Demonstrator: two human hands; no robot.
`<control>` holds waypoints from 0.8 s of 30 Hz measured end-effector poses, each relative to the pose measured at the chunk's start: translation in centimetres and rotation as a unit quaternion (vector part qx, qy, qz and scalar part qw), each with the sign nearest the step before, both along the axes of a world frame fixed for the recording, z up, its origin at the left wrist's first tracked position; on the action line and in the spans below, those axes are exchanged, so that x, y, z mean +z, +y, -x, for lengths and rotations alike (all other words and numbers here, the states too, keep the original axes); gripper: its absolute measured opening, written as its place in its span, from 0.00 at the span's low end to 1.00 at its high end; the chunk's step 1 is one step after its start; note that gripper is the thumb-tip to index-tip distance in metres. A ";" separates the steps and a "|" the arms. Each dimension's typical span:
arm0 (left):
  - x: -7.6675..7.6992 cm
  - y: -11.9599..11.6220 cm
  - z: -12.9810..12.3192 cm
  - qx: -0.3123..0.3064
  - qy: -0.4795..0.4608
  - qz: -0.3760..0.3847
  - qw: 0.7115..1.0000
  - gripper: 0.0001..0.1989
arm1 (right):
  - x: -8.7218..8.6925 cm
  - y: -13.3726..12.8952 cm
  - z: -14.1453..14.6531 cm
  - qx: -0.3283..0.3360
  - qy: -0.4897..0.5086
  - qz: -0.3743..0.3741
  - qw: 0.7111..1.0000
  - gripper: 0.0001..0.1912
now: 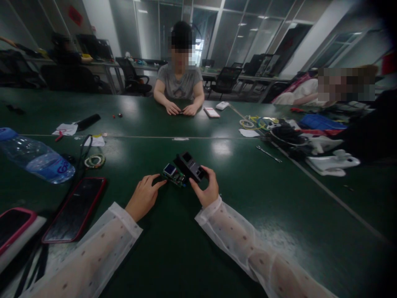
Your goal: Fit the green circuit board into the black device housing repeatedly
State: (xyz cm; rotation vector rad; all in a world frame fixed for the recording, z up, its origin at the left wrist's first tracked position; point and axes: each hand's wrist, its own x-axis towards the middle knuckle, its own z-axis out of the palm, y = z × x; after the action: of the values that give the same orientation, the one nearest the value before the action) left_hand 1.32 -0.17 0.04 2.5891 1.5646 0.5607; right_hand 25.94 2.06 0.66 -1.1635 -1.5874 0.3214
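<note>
A small green circuit board [177, 179] with a little square screen sits near the middle of the green table. My left hand [145, 196] has its thumb and index finger closed on the board's left end. Just right of the board is a black plastic case [192, 166] with a square window and small slots, tilted and close against it. My right hand [208, 188] grips the case's right end between thumb and fingers. The case's underside is hidden from me.
To the left are a water bottle [40, 157], a red-edged phone [76, 211] and another phone [14, 225]. A wrench [268, 154] lies right, before cables and a white plastic part [333, 162]. Across the table a person [180, 80] sits with both hands on the tabletop.
</note>
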 end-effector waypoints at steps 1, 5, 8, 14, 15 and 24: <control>0.0 0.0 0.0 0.001 0.002 0.001 1.000 0.24 | 0.2 -0.2 0.1 0.025 -0.014 -0.003 1.000 0.25; 0.0 0.0 -0.1 -0.003 0.001 -0.008 1.000 0.24 | 0.2 -0.3 0.4 0.087 -0.052 -0.013 0.995 0.25; -0.2 0.1 -0.1 -0.006 -0.003 -0.015 1.000 0.25 | 0.0 0.0 0.5 0.097 -0.065 0.006 0.993 0.25; -0.3 0.1 0.0 -0.004 0.001 -0.013 1.000 0.24 | -0.5 0.4 0.4 0.111 -0.093 0.057 0.988 0.27; -0.3 0.1 0.0 -0.003 0.001 -0.012 1.000 0.24 | -0.6 0.4 0.4 0.113 -0.097 0.058 0.987 0.27; -0.6 0.2 0.1 -0.002 -0.006 -0.015 1.000 0.22 | -1.0 0.7 0.3 0.117 -0.163 0.089 0.976 0.32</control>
State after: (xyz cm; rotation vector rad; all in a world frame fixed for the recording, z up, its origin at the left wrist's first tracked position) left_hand 1.25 0.00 -0.52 2.6051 1.5583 0.6011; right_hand 25.61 2.72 -0.29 -1.2110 -2.0248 0.4509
